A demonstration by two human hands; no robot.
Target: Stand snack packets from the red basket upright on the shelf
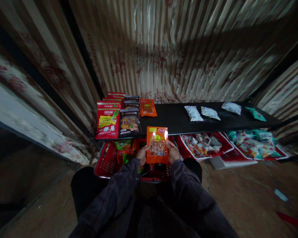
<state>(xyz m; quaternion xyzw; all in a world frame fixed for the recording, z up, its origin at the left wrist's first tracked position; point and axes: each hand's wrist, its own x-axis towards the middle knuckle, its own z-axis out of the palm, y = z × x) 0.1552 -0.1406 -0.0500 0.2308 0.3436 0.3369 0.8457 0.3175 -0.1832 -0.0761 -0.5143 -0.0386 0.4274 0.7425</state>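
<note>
An orange snack packet point(157, 145) is held upright by its side edges between my left hand point(143, 155) and my right hand point(173, 151), over a red basket point(106, 162). Green and orange packets lie in that basket. Behind it, on the black shelf point(171, 114), another orange packet point(148, 108) lies flat. To its left are several dark packets point(129, 121) in a row, and at the shelf's left end several red packets point(107, 122) overlap one another.
White packets point(210, 113) and a green packet point(255, 113) lie spread on the shelf's right half. Below stand two more red baskets of snacks, one nearer point(224, 151) and one farther right point(283, 154). A pleated curtain point(164, 59) hangs behind the shelf.
</note>
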